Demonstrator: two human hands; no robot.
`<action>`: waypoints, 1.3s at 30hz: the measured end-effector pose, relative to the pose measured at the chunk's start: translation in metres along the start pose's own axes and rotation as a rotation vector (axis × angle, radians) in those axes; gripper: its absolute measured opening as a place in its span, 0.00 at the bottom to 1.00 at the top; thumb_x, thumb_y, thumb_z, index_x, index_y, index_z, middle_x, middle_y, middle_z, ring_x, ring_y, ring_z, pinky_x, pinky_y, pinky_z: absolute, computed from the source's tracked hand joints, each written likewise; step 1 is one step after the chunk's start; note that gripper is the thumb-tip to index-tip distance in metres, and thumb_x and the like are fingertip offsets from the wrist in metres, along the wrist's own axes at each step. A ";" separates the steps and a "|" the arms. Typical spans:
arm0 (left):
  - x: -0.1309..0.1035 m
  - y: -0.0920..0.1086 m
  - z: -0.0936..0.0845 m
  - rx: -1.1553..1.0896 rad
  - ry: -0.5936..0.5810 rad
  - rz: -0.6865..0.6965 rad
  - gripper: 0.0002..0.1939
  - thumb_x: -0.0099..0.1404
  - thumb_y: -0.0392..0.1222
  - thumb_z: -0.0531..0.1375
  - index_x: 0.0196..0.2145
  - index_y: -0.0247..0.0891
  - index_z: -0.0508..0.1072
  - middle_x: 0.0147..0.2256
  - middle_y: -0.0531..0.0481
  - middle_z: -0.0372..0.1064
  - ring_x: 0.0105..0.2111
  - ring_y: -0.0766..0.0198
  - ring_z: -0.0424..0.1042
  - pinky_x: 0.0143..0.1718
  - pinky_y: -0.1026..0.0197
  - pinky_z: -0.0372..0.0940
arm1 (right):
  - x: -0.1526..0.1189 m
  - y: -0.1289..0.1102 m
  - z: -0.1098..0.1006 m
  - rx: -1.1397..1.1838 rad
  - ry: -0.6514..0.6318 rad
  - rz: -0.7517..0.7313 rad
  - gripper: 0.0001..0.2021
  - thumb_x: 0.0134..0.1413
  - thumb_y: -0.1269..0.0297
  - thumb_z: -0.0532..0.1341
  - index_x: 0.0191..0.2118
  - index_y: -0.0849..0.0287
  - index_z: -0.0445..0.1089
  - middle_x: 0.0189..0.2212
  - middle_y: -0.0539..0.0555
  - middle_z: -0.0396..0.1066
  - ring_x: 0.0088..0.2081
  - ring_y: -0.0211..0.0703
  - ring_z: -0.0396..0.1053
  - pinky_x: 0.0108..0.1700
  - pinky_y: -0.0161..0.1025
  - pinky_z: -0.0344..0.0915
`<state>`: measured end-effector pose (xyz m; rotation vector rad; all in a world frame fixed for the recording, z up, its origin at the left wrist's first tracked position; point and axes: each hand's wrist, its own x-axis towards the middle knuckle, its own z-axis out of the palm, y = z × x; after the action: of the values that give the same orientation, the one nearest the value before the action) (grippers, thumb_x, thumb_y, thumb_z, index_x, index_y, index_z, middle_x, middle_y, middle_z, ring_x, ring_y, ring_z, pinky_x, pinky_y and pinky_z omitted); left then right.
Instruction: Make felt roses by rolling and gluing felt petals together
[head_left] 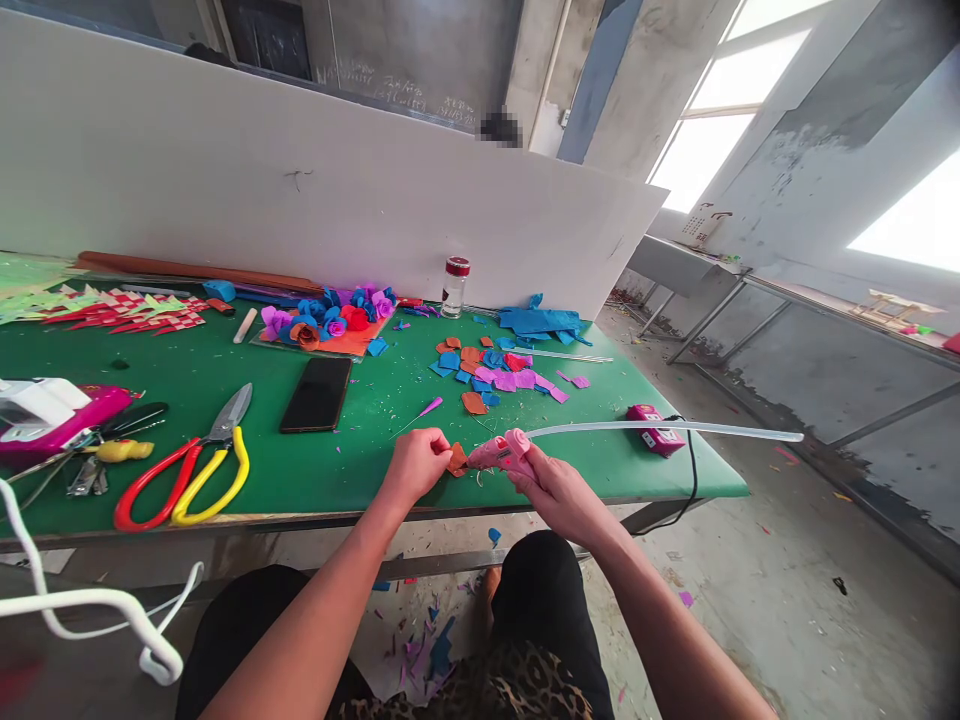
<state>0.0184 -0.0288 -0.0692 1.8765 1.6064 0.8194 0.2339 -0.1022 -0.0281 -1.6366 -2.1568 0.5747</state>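
My right hand [559, 487] is wrapped round a small pink glue gun [501, 452], its nozzle pointing left. A long clear glue stick [660, 428] sticks out of the gun's back end and reaches far to the right. In my left hand [421, 460], the fingers are pinched on an orange paper petal [457, 460], right at the gun's nozzle. Whether the nozzle touches the petal I cannot tell. Beyond the hands lie loose orange, blue, red and purple paper petals [517, 380], and a thin purple paper piece [430, 406] rests nearer my left hand.
On the green table [390, 380] lie red-and-yellow-handled scissors [206, 460], a black phone [316, 394], finished paper flowers [330, 318] and a red-lidded jar [455, 287]. A pink box with a cord [655, 430] sits at the right edge. A white board [337, 200] stands behind.
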 end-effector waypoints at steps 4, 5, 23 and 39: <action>0.000 -0.001 0.000 -0.002 0.000 -0.002 0.08 0.53 0.33 0.59 0.18 0.38 0.70 0.20 0.53 0.71 0.23 0.66 0.66 0.25 0.64 0.55 | 0.000 0.001 -0.001 -0.020 0.013 0.004 0.19 0.65 0.57 0.48 0.55 0.58 0.62 0.34 0.55 0.74 0.34 0.48 0.70 0.34 0.38 0.59; 0.000 -0.001 0.000 -0.001 -0.001 -0.003 0.08 0.53 0.33 0.58 0.18 0.38 0.70 0.20 0.53 0.71 0.23 0.66 0.67 0.25 0.64 0.55 | 0.000 0.001 -0.001 -0.024 0.016 0.002 0.18 0.64 0.58 0.48 0.55 0.58 0.63 0.34 0.55 0.74 0.34 0.48 0.70 0.34 0.38 0.59; 0.002 -0.004 0.003 -0.007 -0.001 0.007 0.07 0.52 0.33 0.58 0.19 0.38 0.70 0.20 0.53 0.71 0.22 0.66 0.66 0.25 0.63 0.55 | 0.001 -0.001 -0.006 -0.065 0.019 0.001 0.18 0.65 0.58 0.48 0.55 0.55 0.63 0.37 0.56 0.75 0.37 0.49 0.72 0.35 0.38 0.59; 0.001 -0.002 0.001 0.001 0.003 0.005 0.07 0.53 0.33 0.58 0.20 0.38 0.71 0.21 0.52 0.72 0.23 0.65 0.68 0.26 0.64 0.56 | 0.000 0.011 -0.012 0.702 0.049 0.224 0.19 0.56 0.44 0.57 0.38 0.57 0.65 0.26 0.48 0.69 0.18 0.33 0.55 0.21 0.34 0.50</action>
<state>0.0180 -0.0275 -0.0717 1.8817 1.6054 0.8244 0.2492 -0.0984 -0.0240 -1.4550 -1.4791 1.1797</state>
